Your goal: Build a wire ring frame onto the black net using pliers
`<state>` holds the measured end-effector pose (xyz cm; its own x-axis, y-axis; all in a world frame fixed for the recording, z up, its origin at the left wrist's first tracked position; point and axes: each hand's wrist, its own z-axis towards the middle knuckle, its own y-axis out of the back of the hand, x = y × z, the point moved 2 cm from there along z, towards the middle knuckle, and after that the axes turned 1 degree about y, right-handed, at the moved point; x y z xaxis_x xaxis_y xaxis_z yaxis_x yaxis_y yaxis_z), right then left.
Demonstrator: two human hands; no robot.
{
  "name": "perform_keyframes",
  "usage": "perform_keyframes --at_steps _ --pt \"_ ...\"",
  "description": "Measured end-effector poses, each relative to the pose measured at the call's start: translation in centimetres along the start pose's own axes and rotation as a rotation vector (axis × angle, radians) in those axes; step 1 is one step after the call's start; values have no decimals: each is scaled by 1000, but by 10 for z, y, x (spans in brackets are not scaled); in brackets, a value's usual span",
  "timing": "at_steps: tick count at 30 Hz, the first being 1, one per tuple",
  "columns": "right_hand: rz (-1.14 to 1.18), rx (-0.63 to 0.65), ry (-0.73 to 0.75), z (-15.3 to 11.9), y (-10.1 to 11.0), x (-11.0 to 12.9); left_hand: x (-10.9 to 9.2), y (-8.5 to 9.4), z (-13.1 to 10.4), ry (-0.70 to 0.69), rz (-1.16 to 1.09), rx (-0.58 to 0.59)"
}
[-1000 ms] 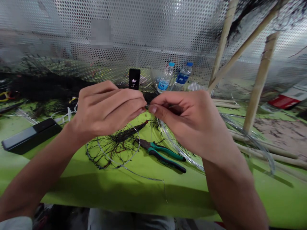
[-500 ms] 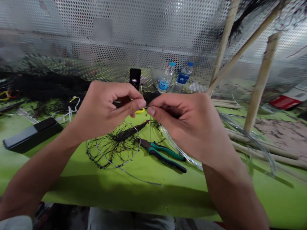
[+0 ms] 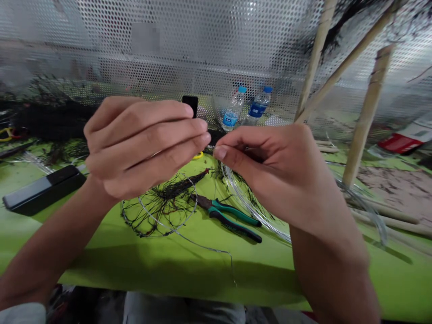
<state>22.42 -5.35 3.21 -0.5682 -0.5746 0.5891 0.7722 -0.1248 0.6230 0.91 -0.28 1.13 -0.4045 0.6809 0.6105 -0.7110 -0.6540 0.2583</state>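
Note:
My left hand (image 3: 148,146) is raised, its back toward me, fingers stretched forward and pressed together. Its thumb is hidden, and a sliver of thin wire seems to show between the fingers. Close beside its fingertips, my right hand (image 3: 270,173) pinches with thumb and forefinger. A faint thin strand (image 3: 215,184) hangs below that pinch. Under the hands lies a wire hoop (image 3: 194,207) with a dark, twiggy bundle (image 3: 172,191) inside, and a loose wire tail (image 3: 205,247) runs toward the front edge. Green-handled pliers (image 3: 232,218) rest right of the hoop.
A coil of clear wire (image 3: 259,220) lies under my right hand. Two water bottles (image 3: 231,110) and a phone (image 3: 191,104) stand by the perforated metal screen (image 3: 202,40). A black box (image 3: 43,189) sits left. Wooden poles (image 3: 369,117) rise at right.
My left hand has turned from a thumb-and-forefinger pinch to stretched fingers, back toward me, and shifted left. The right hand moved slightly right, still pinching. The wire tail now bends toward the front edge.

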Motion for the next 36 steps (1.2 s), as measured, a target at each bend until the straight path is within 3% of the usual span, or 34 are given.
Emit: perform_keyframes --at_steps 5,10,15,20,23,27,29,32,36 --pt "14 4 -8 0 -1 -1 -1 -1 -4 -53 204 -9" --pt "16 15 14 -1 0 1 -5 -2 -1 30 70 131" --pt "17 16 9 0 -1 0 -7 -3 7 133 -15 177" --pt "-3 5 -8 0 -1 0 -9 -5 14 314 -189 244" --pt "9 10 -16 0 0 1 -8 -7 16 509 -322 304" --pt "53 33 -10 0 0 0 -4 -14 14 902 -816 421" --pt "65 46 -1 1 -1 -1 -3 -18 12 1003 -1014 467" --pt "81 47 -7 2 -1 -4 -3 -18 12 921 -894 429" --pt "81 49 -31 1 -2 -6 -9 -11 14 434 -276 269"
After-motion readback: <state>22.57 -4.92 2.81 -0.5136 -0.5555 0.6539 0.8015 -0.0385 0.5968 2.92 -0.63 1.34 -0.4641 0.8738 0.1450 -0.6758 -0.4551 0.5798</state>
